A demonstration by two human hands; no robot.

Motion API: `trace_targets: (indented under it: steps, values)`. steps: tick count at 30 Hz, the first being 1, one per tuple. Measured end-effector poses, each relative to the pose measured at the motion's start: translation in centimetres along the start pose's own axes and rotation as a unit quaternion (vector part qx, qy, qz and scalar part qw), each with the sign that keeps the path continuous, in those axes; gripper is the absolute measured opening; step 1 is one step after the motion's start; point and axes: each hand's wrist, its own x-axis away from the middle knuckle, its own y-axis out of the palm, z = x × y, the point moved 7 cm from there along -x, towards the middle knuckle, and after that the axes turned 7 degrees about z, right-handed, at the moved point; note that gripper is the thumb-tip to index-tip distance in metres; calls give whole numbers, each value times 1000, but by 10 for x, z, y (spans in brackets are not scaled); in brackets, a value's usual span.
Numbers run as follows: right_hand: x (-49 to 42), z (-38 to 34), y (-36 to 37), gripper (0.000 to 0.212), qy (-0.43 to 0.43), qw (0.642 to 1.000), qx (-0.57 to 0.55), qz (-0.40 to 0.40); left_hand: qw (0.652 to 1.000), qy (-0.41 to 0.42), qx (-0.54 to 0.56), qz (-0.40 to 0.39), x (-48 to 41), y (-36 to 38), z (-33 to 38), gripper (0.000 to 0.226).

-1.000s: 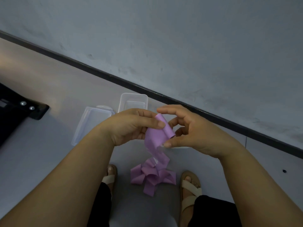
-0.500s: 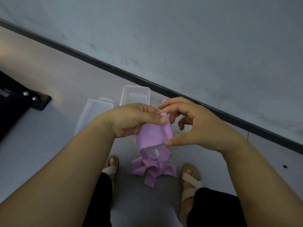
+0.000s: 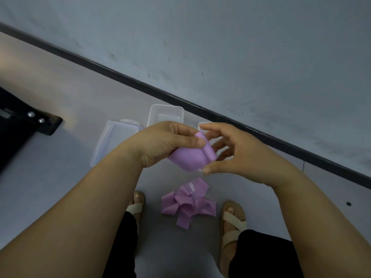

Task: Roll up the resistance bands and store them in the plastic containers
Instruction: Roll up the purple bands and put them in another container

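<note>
The left hand (image 3: 164, 145) pinches the purple band (image 3: 189, 158) at its rolled end; the right hand (image 3: 243, 155) curls round it. Its tail lies heaped between two sandals (image 3: 233, 221).

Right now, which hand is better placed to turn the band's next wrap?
Right, probably. The right hand curls around the rolled edge of the band, ready to turn it; the left hand pins the flat part under its thumb.

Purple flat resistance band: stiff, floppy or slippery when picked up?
Likely floppy: the purple flat resistance band curls between the left hand and right hand, and its loose length lies in crumpled loops on the floor. Probably light, as a fingertip pinch holds it. The roll may spring open if released.
</note>
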Motion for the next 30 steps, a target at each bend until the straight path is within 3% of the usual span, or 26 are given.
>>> trace_targets:
  steps: [4,10,19,24,30]
  values:
    - [-1,4,-5,52,48,996,-69,43,994,22,99,28,-2,-2,6,31]
    - [-6,4,-21,14,50,967,-187,164,976,46,198,75,-5,-3,10,24]
    - [-9,12,-28,14,32,960,-168,221,985,82,129,84,0,0,18,31]
    - [-9,13,-28,21,23,963,-150,223,984,91,85,128,1,-5,19,15]
    - [-10,17,-23,15,52,963,-171,200,981,107,68,144,1,-7,20,18]
